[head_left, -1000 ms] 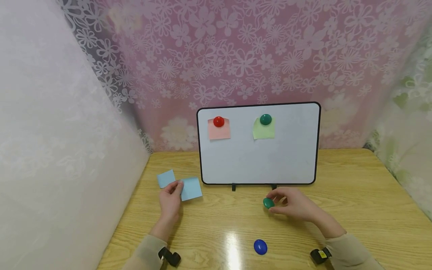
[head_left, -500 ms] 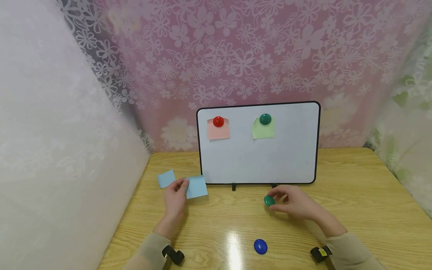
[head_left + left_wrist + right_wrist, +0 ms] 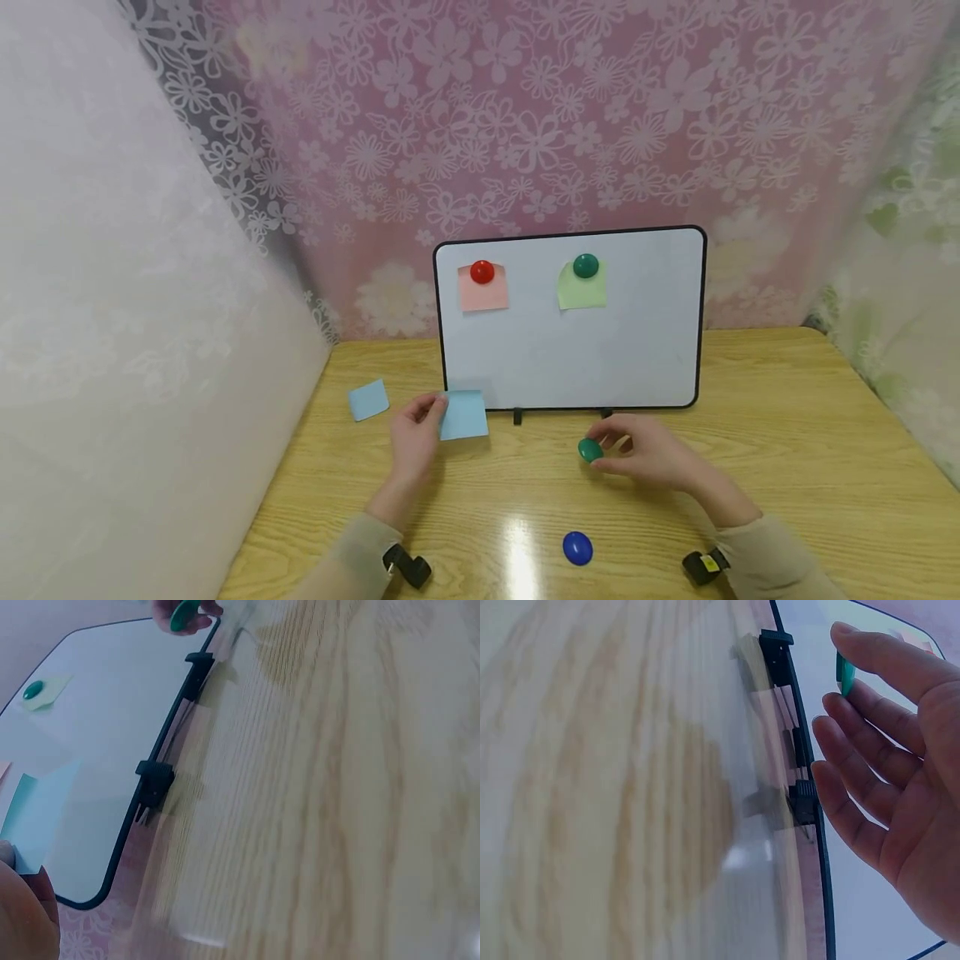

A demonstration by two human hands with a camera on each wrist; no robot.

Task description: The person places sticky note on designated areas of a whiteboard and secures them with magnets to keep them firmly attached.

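Note:
In the head view my left hand (image 3: 416,435) pinches a blue sticky note (image 3: 465,415) by its left edge, held in front of the lower left corner of the whiteboard (image 3: 637,350). Between thumb and fingertips, my right hand (image 3: 647,451) holds a green round magnet (image 3: 590,451) below the board's right foot. The right wrist view shows that magnet (image 3: 845,673) edge-on. On the board, a red magnet (image 3: 482,272) pins a pink note (image 3: 483,297), and another green magnet (image 3: 586,266) pins a light green note (image 3: 582,292).
A second blue note (image 3: 368,401) lies on the wooden table (image 3: 300,517) at the left. Near the front lies a blue magnet (image 3: 577,548). Black feet (image 3: 517,417) support the board. A pale wall covering (image 3: 150,333) rises along the left side.
My left hand has moved right with the blue note, from beside the other note to the board's lower left corner. The right hand has stayed nearly still with the green magnet.

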